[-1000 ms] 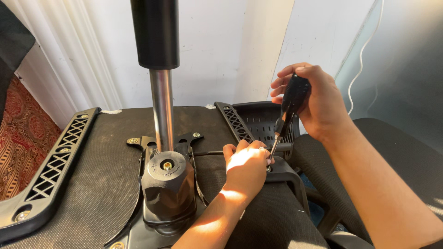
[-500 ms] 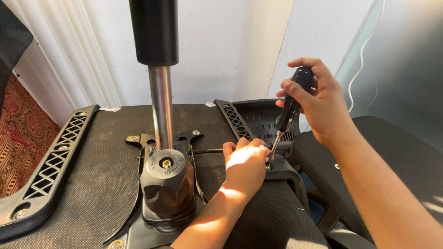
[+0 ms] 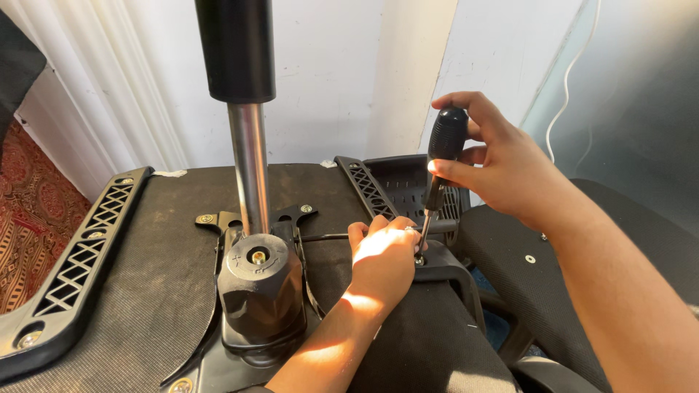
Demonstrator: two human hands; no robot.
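Observation:
An office chair lies upside down, its dark fabric seat underside (image 3: 167, 255) facing up. From the black tilt mechanism (image 3: 261, 287) a shiny gas-lift column (image 3: 247, 164) rises. My right hand (image 3: 495, 160) grips the black handle of a screwdriver (image 3: 440, 156), held nearly upright, its tip down at the black armrest bracket (image 3: 444, 266) on the seat's right edge. My left hand (image 3: 382, 258) rests on the seat right beside the tip, fingers curled around the spot where the shaft meets the bracket. The screw itself is hidden by my fingers.
A black lattice armrest bracket (image 3: 73, 255) runs along the seat's left edge. Another lattice part (image 3: 368, 185) and a black plastic piece lie behind the right side. A second dark chair seat (image 3: 539, 255) stands at right. White curtain and wall are behind; a patterned red rug (image 3: 22, 233) at left.
My right hand has shifted its grip on the screwdriver handle, turning it, and the tool stands more upright. My left hand stays at the tip.

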